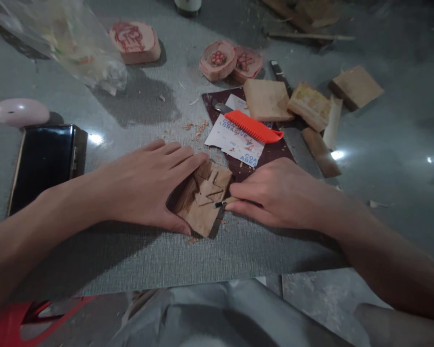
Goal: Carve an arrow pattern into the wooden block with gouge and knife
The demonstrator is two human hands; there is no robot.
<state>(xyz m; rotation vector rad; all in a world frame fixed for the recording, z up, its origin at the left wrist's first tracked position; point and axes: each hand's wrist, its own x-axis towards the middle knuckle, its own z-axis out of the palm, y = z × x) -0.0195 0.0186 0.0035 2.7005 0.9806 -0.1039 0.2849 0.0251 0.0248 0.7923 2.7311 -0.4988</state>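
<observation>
A small wooden block [204, 197] with a shape carved in relief lies on the grey mat [137, 260] in front of me. My left hand [144, 185] rests flat on the mat, fingers and thumb cupped round the block's left side, steadying it. My right hand [275, 193] is closed on a thin carving tool [222, 203], whose metal tip touches the block's right face. Wood shavings lie about the block.
Beyond the block lie a sheet of abrasive paper [237, 140], an orange comb-like scraper [253, 127], a knife and several wooden blocks [265, 100]. Carved round stamps with red markings [134, 41] sit further back. A black phone [43, 161], a pink object and a plastic bag are at the left.
</observation>
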